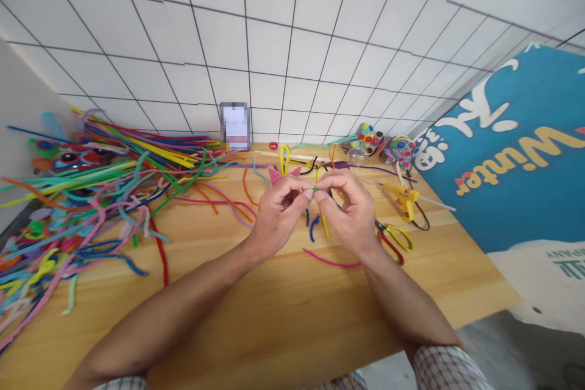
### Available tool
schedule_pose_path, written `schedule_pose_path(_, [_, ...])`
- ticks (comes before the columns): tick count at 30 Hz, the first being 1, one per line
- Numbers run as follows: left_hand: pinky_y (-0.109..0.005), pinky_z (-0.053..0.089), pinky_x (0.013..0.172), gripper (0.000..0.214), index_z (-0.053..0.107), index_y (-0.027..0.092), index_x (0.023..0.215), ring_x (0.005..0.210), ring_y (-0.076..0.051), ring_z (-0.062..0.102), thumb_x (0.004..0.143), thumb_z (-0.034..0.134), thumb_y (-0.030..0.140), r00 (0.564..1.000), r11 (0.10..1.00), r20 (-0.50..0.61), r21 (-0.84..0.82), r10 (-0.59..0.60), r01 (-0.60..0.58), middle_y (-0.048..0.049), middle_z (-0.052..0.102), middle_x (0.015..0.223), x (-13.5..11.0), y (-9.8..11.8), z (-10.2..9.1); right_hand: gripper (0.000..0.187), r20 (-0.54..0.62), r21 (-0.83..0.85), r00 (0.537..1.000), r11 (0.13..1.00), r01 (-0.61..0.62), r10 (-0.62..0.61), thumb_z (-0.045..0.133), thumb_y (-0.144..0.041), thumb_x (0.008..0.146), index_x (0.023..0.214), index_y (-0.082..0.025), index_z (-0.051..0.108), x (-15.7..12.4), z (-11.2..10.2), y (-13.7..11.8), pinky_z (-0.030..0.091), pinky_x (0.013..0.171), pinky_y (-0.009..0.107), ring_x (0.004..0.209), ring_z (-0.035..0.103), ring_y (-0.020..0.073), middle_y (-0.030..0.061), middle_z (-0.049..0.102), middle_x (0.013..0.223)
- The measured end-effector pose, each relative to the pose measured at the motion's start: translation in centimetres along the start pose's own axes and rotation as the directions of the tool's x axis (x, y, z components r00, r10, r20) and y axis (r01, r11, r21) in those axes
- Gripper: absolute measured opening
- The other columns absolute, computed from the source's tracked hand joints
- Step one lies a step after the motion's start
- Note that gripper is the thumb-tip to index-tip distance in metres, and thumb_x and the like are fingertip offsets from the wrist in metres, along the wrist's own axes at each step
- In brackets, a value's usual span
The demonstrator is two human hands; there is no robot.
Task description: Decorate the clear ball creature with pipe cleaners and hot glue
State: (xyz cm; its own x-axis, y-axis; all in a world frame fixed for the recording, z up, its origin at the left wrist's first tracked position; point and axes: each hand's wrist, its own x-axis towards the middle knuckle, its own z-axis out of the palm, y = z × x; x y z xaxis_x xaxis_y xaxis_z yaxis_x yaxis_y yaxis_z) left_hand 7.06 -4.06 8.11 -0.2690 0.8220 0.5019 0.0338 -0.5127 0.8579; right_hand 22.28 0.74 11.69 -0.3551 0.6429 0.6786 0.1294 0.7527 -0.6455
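Note:
My left hand [280, 212] and my right hand [348, 210] meet above the middle of the table. Thumb and forefinger of each are pinched on a short green pipe cleaner [315, 189], most of which the fingers hide. Just behind the left fingers a pink fuzzy piece with pointed tips [276, 175] shows in part. A yellow pipe cleaner loop [284, 159] stands up beyond it. Under and between the hands lie short blue pipe cleaner bits [313, 230]. A pink-red pipe cleaner [331, 261] rests on the wood below the right hand.
Scissors [393, 237] with yellow and red handles and a yellow glue gun [403, 198] lie at the right. Heaped pipe cleaners [100, 189] cover the table's left side. A phone [235, 127] leans on the tiled wall. Decorated colourful balls [370, 139] sit at the back right.

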Motion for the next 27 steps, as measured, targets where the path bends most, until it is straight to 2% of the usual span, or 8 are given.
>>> schedule_pose_path(4, [-0.027,0.048,0.068,0.019,0.075,0.022,0.094,0.071,-0.014,0.057,0.099,0.074,0.04,1.0,0.999,-0.004,-0.028,-0.022,0.022,-0.0006,0.069,0.081,-0.08,0.02,-0.03,0.003,-0.003,0.008,1.0,1.0,0.0,0.0,0.07,-0.023,0.097,0.098,-0.027,0.07,-0.11,0.05,0.01,0.058,0.086,0.04,0.093,0.069,0.0207,0.0031,0.075,0.099])
schedule_pose_path(11, [-0.027,0.05,0.074,0.014,0.075,0.022,0.094,0.074,-0.014,0.059,0.099,0.074,0.035,1.0,0.999,0.0,-0.033,-0.023,0.023,0.0002,0.069,0.081,-0.05,0.07,-0.13,0.006,-0.002,0.03,1.0,0.999,0.017,-0.017,0.07,-0.022,0.098,0.102,-0.027,0.07,-0.19,0.03,0.11,0.058,0.086,0.038,0.093,0.069,0.0197,0.0028,0.073,0.1])
schedule_pose_path(21, [-0.03,0.053,0.081,0.016,0.075,0.022,0.094,0.079,-0.015,0.064,0.101,0.073,0.036,1.0,1.0,0.007,-0.017,0.021,-0.02,-0.0011,0.072,0.085,-0.06,0.0,-0.16,0.009,-0.01,0.034,0.999,0.999,0.038,-0.038,0.071,-0.018,0.096,0.101,-0.026,0.071,-0.13,0.14,0.01,0.056,0.084,0.037,0.091,0.069,0.0187,0.0025,0.072,0.099])
schedule_pose_path(27, [-0.032,0.053,0.084,0.017,0.074,0.021,0.097,0.083,-0.016,0.067,0.103,0.07,0.036,0.997,0.997,0.039,0.015,0.071,-0.071,-0.002,0.074,0.089,-0.17,-0.11,-0.29,0.008,-0.019,0.034,0.998,0.997,0.064,-0.063,0.069,-0.017,0.098,0.099,-0.025,0.071,-0.22,0.18,0.15,0.056,0.088,0.038,0.097,0.07,0.0195,0.0031,0.073,0.101])
